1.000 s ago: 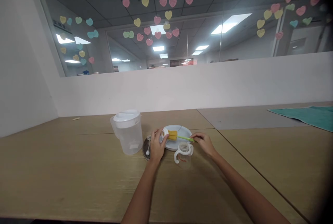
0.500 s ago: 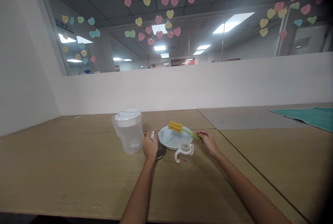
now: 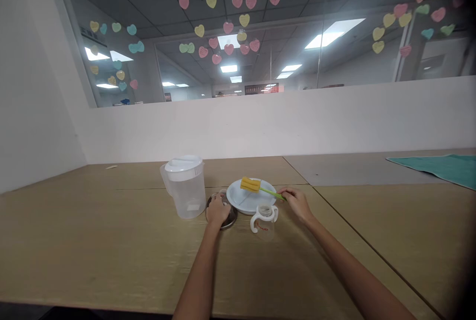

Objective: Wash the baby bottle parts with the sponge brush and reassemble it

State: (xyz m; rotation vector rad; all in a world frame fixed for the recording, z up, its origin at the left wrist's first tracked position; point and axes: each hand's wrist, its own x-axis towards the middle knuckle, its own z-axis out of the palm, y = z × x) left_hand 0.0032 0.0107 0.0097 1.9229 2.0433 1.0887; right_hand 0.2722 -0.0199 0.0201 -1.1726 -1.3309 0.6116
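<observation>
My right hand (image 3: 295, 202) pinches the green handle of a sponge brush, whose yellow sponge head (image 3: 250, 185) is over a white plate (image 3: 241, 203). My left hand (image 3: 218, 210) is over a dark round dish (image 3: 232, 218) with a metallic rim, left of the plate. Its fingers point down into the dish, and what they hold, if anything, is hidden. In front of the plate stands a clear bottle (image 3: 265, 223) with an open top and white handles. A translucent pitcher (image 3: 186, 193) with a white lid is just left of the dish.
A teal cloth (image 3: 442, 167) lies at the far right of the wooden table (image 3: 111, 240). A small pale object (image 3: 111, 167) is near the back left edge. Behind the table rises a white wall (image 3: 260, 126) with a window above.
My left hand has lowered into the dark dish, and the small white item seen at its fingers before is no longer clearly visible there. The yellow sponge head has dipped slightly toward the plate.
</observation>
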